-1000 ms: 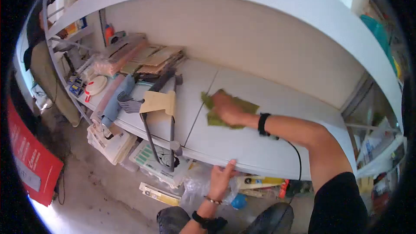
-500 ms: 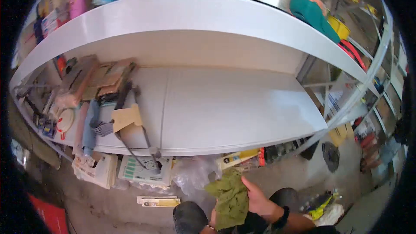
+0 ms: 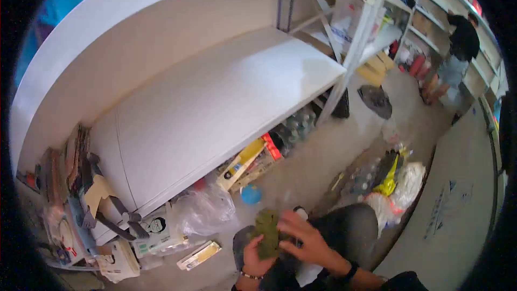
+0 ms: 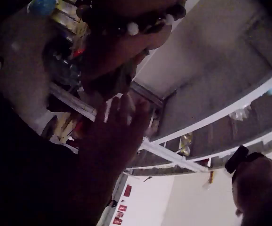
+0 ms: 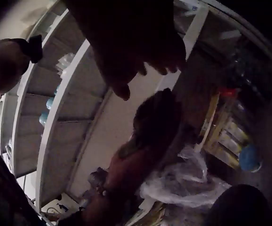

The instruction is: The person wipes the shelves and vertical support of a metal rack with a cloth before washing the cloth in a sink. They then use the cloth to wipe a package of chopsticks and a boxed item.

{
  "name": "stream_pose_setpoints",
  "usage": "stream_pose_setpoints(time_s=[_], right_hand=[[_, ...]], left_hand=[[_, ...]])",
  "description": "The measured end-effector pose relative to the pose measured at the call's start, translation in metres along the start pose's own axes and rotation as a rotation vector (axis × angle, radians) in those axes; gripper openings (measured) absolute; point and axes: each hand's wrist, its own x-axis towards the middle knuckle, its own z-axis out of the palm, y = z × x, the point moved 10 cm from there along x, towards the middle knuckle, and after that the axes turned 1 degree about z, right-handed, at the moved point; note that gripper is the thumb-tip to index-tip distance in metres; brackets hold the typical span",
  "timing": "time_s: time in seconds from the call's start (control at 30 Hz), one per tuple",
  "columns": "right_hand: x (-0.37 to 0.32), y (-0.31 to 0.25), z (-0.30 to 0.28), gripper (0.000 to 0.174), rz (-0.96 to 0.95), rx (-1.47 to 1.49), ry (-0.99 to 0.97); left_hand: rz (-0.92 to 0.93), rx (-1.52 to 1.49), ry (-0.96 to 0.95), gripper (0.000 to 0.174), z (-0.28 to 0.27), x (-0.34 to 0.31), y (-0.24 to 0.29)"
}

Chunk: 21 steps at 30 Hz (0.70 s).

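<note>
A folded olive-green cloth (image 3: 267,234) is gripped by my left hand (image 3: 257,257) above my lap, thumb along its side. My right hand (image 3: 308,241) is just to the right of the cloth, fingers spread and slightly bent, with nothing seen in it. In the right wrist view the cloth (image 5: 157,115) looks dark in the left hand (image 5: 131,172), and the right hand (image 5: 138,52) hangs apart from it, fingers loose. The left wrist view is dark; the right hand (image 4: 115,136) shows with its fingers extended near the left hand (image 4: 122,52).
A white shelf (image 3: 215,102) spans the front. At its left end lie cardboard (image 3: 78,156) and a holder with a tan piece (image 3: 98,194). Below are clear plastic bags (image 3: 202,210), boxes (image 3: 242,164) and a blue ball (image 3: 251,194). A person (image 3: 460,46) stands far right.
The cloth has gone from the shelf surface to above my lap and is now more compactly folded. My right hand has come off it. The view has turned right.
</note>
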Motion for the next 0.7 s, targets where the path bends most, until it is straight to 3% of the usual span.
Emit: stream_pose_setpoints(time_s=[0.03,0.1,0.17,0.23,0.27,0.3,0.37,0.4,0.43,0.47,0.5,0.57,0.7], right_hand=[[-0.002,0.003,0.002,0.046,0.023,0.023,0.014],[-0.008,0.04,-0.005,0.052,0.241,0.213,0.214],[-0.023,0.073,0.02,0.049,0.345,0.346,0.192],[-0.039,0.107,0.058,0.04,0.613,0.857,0.061],[-0.042,0.116,0.051,0.028,0.62,0.635,0.083],[-0.039,0.112,0.051,0.028,0.614,0.638,0.069],[-0.042,0.111,0.025,0.021,0.669,0.441,0.249],[-0.042,0.114,0.029,0.021,0.668,0.441,0.24],[-0.033,0.104,0.021,0.021,0.481,0.169,0.259],[-0.029,0.085,0.015,0.022,0.291,-0.102,0.272],[-0.03,0.08,0.01,0.022,0.296,-0.105,0.267],[-0.014,0.026,0.031,0.029,-0.057,-0.37,-0.037],[0.0,-0.013,0.02,0.037,-0.172,-0.037,-0.027]], left_hand=[[-0.014,0.018,0.027,0.036,-0.003,-0.001,-0.001],[0.038,0.199,0.005,0.034,0.007,0.001,0.005],[0.053,0.304,-0.039,0.035,0.002,0.008,0.002],[0.089,0.398,-0.093,0.036,0.004,0.012,0.004],[0.092,0.554,0.013,0.035,-0.005,0.014,0.007],[0.094,0.705,0.114,0.034,-0.012,0.016,0.011],[0.161,0.785,0.099,0.033,0.0,0.011,0.011],[0.22,0.869,0.072,0.031,0.008,0.007,0.013],[0.225,0.863,0.075,0.031,0.0,0.009,0.015],[0.133,0.587,0.043,0.031,-0.018,0.015,0.009],[0.038,0.312,0.012,0.03,-0.026,0.016,-0.001],[0.105,0.445,0.029,0.031,-0.012,0.002,0.011],[0.284,0.706,0.039,0.031,0.035,-0.025,0.033]])
